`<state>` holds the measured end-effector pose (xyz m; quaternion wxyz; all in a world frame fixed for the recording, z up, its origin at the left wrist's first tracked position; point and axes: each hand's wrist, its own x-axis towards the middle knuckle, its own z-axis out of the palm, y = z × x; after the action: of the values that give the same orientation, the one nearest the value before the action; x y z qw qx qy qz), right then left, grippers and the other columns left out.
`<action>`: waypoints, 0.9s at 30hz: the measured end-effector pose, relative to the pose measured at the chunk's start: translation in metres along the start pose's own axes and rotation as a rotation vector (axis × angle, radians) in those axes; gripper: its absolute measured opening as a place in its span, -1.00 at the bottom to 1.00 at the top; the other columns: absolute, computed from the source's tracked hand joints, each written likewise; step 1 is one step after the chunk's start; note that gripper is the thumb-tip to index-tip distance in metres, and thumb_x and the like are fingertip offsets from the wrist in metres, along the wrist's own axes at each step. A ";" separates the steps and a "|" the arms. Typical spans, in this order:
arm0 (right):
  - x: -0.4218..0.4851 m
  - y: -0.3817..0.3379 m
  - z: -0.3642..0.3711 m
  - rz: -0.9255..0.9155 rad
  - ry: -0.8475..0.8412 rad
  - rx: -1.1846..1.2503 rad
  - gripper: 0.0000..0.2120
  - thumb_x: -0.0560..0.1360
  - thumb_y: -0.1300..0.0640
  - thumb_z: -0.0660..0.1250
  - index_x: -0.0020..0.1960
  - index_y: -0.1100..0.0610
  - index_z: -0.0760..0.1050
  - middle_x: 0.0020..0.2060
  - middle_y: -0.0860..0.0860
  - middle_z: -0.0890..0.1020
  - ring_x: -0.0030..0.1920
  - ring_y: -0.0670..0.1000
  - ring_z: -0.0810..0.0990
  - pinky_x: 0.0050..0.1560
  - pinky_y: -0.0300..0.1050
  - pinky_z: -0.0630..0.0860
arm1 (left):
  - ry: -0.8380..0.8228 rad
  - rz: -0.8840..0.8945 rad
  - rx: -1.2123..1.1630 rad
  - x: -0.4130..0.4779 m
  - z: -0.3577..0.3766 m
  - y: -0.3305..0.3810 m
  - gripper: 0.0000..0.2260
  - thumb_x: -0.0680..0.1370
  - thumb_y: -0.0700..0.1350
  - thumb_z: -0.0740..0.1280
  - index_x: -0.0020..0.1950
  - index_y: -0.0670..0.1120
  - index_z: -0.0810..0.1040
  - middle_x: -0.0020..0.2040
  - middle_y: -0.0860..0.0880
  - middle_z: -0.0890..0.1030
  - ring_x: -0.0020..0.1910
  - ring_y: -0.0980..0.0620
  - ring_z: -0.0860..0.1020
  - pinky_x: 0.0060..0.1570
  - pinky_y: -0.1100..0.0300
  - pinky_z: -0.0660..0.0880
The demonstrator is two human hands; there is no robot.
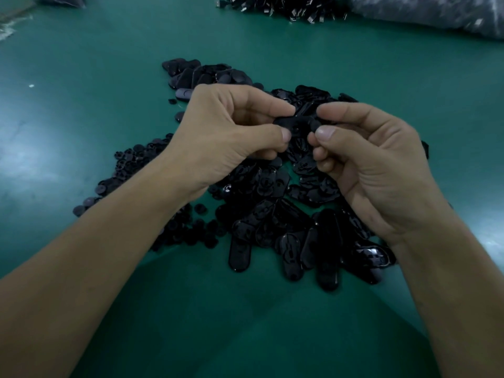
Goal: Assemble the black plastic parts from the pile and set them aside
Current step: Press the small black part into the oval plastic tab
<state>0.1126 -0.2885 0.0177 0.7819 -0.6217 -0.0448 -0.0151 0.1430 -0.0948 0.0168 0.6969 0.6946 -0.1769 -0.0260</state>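
Note:
A black oblong plastic part (296, 124) is held in the air between both hands, above a pile of black oblong parts (286, 214). My left hand (226, 135) pinches its left end between thumb and forefinger. Pinching the right end is my right hand (365, 156), where a small round black piece seems to sit under the thumb; I cannot tell it apart clearly. Small round black pieces (131, 170) lie heaped at the left of the pile. A separate group of oblong parts (196, 75) lies behind my left hand.
Everything rests on a green table (81, 91). At the far edge lies another heap of small dark parts (281, 6), with a grey plastic bag (436, 12) at the far right. Another dark bag (60, 0) is at the far left.

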 end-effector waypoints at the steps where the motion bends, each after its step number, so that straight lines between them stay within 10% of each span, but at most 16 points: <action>1: 0.000 0.000 0.000 -0.002 -0.002 -0.003 -0.86 0.40 0.28 0.45 -0.10 0.07 0.68 -0.28 0.07 0.70 -0.32 -0.07 0.62 -0.29 -0.28 0.52 | -0.003 0.001 0.003 0.000 0.000 0.000 -0.81 0.43 -0.31 0.52 -0.07 -0.05 0.70 -0.29 -0.02 0.70 -0.27 0.03 0.69 -0.22 0.23 0.61; 27: -0.005 0.001 0.011 -0.255 0.047 -0.581 -0.77 0.48 0.27 0.48 -0.15 -0.07 0.63 -0.34 -0.10 0.70 -0.35 -0.13 0.66 -0.31 -0.37 0.50 | -0.008 0.046 0.162 -0.003 0.007 0.001 -0.79 0.42 -0.34 0.53 -0.06 -0.07 0.69 -0.19 -0.11 0.73 -0.26 -0.03 0.70 -0.15 0.12 0.67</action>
<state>0.1071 -0.2780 0.0185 0.5642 -0.8079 -0.0982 -0.1393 0.1376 -0.1010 0.0170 0.6382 0.7442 -0.1971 0.0015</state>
